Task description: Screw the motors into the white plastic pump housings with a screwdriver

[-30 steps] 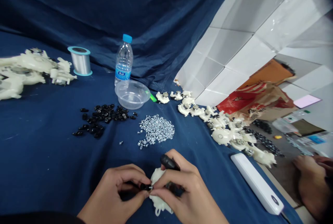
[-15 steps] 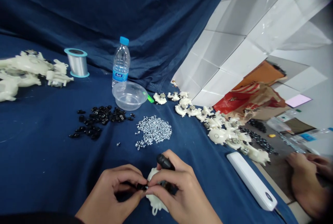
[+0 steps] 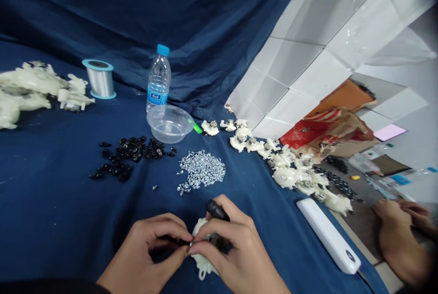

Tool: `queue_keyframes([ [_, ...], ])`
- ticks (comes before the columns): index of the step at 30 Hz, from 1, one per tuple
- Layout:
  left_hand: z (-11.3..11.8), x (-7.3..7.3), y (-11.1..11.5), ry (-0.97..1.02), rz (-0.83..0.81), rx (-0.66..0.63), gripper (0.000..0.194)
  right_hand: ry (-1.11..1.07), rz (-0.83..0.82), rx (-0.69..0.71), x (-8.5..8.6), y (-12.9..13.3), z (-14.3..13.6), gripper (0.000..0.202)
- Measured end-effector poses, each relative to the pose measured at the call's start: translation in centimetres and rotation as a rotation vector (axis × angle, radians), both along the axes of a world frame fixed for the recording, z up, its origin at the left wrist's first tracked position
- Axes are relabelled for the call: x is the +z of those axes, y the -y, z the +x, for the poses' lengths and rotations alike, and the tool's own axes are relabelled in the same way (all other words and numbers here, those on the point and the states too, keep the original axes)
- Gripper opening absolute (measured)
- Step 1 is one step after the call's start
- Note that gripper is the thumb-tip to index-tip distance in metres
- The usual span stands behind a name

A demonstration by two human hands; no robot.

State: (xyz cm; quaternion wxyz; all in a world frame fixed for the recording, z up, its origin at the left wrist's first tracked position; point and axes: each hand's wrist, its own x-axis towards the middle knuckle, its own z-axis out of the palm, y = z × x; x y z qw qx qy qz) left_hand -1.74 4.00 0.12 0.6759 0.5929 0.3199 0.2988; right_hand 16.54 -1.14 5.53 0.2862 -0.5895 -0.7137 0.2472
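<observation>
My left hand (image 3: 150,250) pinches a small black plastic part, now mostly hidden by the fingertips. A silver screw (image 3: 191,243) shows where the tips of both hands meet. With its thumb and forefinger closed at that screw, my right hand (image 3: 236,244) also keeps a black-handled screwdriver (image 3: 217,210) tucked in its grip. Below the fingers lies a cream plastic housing (image 3: 201,264), partly covered by the right hand. Just beyond are a pile of silver screws (image 3: 202,168) and a pile of black plastic parts (image 3: 137,149).
A clear bowl (image 3: 170,125) stands before a water bottle (image 3: 158,79). A wire spool (image 3: 101,79) and cream housings (image 3: 34,82) are at left. More housings (image 3: 287,177) line the right edge near a white power-strip-like bar (image 3: 328,234). Another person's hand (image 3: 393,214) is far right.
My fingertips have drawn closer together at the screw, and less of the black part shows. The whole view has shifted slightly; the piles look the same.
</observation>
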Motion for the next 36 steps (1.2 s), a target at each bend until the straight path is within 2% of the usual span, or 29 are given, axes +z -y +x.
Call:
queue_keyframes([
  [5, 0.0, -0.1, -0.1, -0.016, 0.034, -0.002, 0.012, -0.026, -0.004, -0.061, 1.9, -0.4, 0.7, 0.004],
  [9, -0.2, -0.7, -0.3, -0.058, 0.034, -0.058, 0.013, -0.012, 0.174, -0.239, 3.9, -0.4, 4.0, 0.008],
  [12, -0.4, -1.5, -0.4, -0.067, 0.048, -0.074, 0.013, 0.001, 0.301, -0.395, 4.9, 0.3, 6.9, 0.011],
  [14, -0.4, -2.0, -0.6, -0.07, 0.061, -0.081, 0.013, -0.013, 0.34, -0.448, 5.5, 0.6, 8.0, 0.012],
  [17, -0.4, -2.5, -0.6, -0.071, 0.074, -0.067, 0.013, -0.044, 0.277, -0.398, 6.3, -0.1, 7.7, 0.02],
  [22, -0.6, -2.4, -0.6, -0.085, 0.09, -0.059, 0.012, -0.116, 0.183, -0.141, 7.9, -4.1, 4.9, 0.021],
  [25, -0.5, -1.9, -0.6, -0.093, 0.106, -0.038, 0.013, -0.222, 0.182, -0.006, 8.7, -5.1, 3.5, 0.032],
  [27, -0.4, -1.4, -0.6, -0.09, 0.102, -0.024, 0.012, -0.384, 0.221, 0.055, 9.0, -4.5, 2.9, 0.044],
  [29, -0.3, -0.9, -0.5, -0.078, 0.083, -0.008, 0.011, -0.525, 0.262, 0.055, 9.0, -3.1, 2.6, 0.051],
  [33, -0.3, -0.3, -0.3, -0.08, 0.026, -0.003, 0.011, -0.55, 0.309, -0.055, 7.9, -0.3, 2.2, 0.035],
  [36, -0.3, -0.1, -0.3, -0.075, -0.015, -0.018, 0.012, -0.623, 0.366, -0.081, 6.7, 0.9, 1.7, 0.029],
])
